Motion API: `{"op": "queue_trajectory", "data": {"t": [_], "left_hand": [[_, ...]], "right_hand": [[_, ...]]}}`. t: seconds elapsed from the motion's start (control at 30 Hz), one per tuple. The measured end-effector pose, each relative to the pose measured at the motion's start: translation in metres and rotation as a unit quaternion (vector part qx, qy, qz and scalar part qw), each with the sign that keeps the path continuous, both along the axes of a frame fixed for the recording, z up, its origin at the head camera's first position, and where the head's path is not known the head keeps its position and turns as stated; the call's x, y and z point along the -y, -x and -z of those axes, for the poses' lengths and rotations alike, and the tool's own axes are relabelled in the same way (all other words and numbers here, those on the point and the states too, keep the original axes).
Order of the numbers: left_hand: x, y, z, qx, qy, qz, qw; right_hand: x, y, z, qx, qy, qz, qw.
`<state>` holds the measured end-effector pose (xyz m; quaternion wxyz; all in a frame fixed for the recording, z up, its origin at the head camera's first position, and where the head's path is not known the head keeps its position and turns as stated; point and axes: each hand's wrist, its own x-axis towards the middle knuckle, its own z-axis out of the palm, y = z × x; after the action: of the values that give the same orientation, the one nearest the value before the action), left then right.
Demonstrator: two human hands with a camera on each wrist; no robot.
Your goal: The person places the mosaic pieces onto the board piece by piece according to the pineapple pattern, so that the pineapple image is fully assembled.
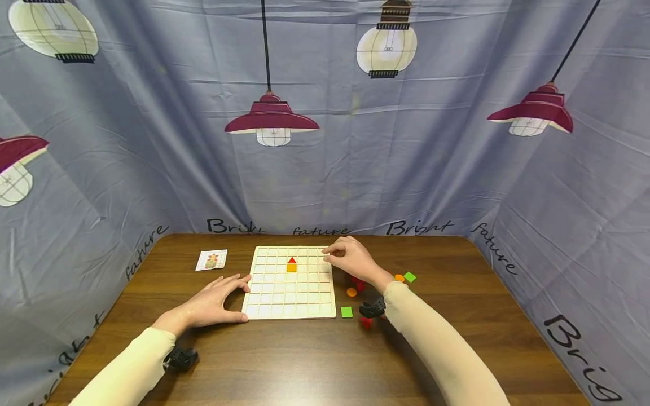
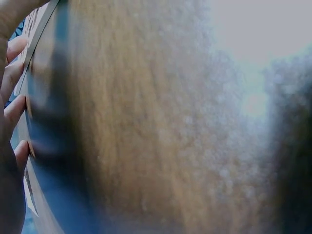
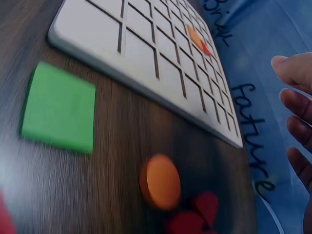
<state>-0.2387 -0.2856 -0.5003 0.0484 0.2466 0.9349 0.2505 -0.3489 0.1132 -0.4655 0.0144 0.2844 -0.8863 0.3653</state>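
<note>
A pale gridded board [image 1: 289, 294] lies on the wooden table. Near its far edge sit an orange square [image 1: 291, 268] and, right above that, a red triangle [image 1: 291, 260]. My left hand [image 1: 215, 301] rests at the board's left edge, thumb and fingers spread along it. Over the far right corner hovers my right hand [image 1: 354, 263], its fingers loosely bent. In the right wrist view no piece shows between its thumb and fingers [image 3: 297, 101]. To the right of the board lie a green square [image 3: 59, 108], an orange disc [image 3: 161, 181] and red pieces [image 3: 207, 207].
A small card [image 1: 211, 260] with a coloured pattern on a grid lies left of the board. Beyond the right forearm are another green piece [image 1: 409, 277] and another orange disc [image 1: 399, 278]. A printed grey-blue curtain [image 1: 325, 186] hangs along the table's back and sides.
</note>
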Motion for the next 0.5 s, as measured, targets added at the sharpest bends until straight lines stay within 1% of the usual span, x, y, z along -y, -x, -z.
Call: {"op": "queue_trajectory", "data": {"t": [0.13,0.33,0.5], "left_hand": [[0.001,0.000,0.001,-0.005,-0.001,0.003,1.0000],[0.001,0.000,0.001,-0.009,-0.005,0.006,0.9999],[0.001,-0.001,0.000,-0.010,-0.007,0.006,0.9999]], "right_hand": [[-0.018,-0.004,-0.004,-0.010,0.002,0.011,1.000],[-0.044,-0.011,-0.011,-0.007,0.003,0.026,1.000],[-0.065,-0.017,-0.013,-0.007,-0.002,0.041,0.999]]}}
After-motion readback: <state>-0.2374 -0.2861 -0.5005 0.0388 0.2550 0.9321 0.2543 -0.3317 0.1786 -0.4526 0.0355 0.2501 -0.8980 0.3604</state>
